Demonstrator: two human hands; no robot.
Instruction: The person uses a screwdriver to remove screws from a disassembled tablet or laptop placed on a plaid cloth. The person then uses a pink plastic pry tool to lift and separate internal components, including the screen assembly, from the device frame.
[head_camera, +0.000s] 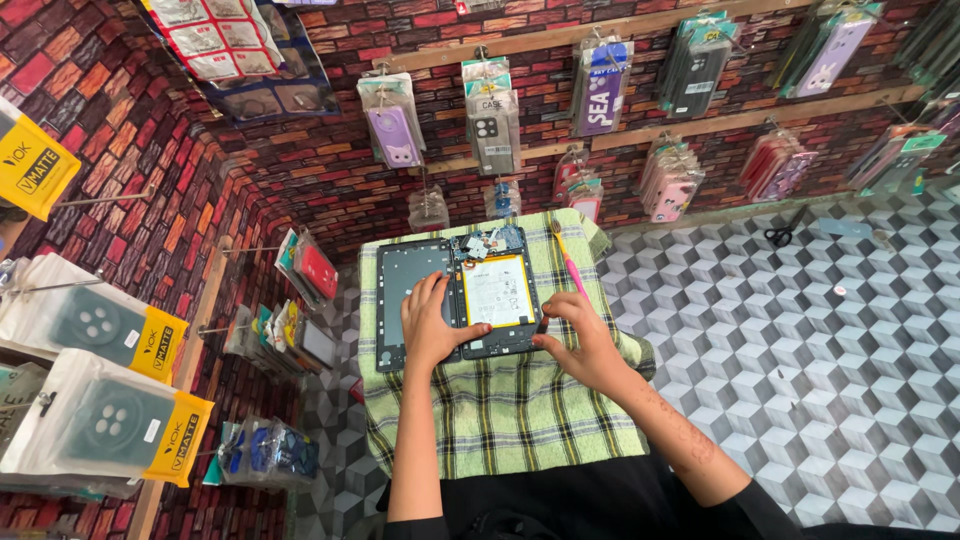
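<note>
An opened tablet lies flat in the middle of the tabletop, which is draped in a green, white and black plaid cloth; the device is a dark rectangular frame with its back off, the left part bare grey metal and the right part filled by a pale, flat battery with a small cluster of circuit boards above it. The left hand lies palm down on the bare left half of the frame, fingers spread and loosely curved, the thumb reaching to the battery's lower left corner. The right hand is bent at the wrist at the frame's lower right corner, fingertips drawn together against the edge; whether they pinch anything there cannot be told. A slim pink tool lies on the cloth just right of the tablet. Behind, glossy plastic-bagged phone cases hang on wooden rails across a brick-patterned wall.
</note>
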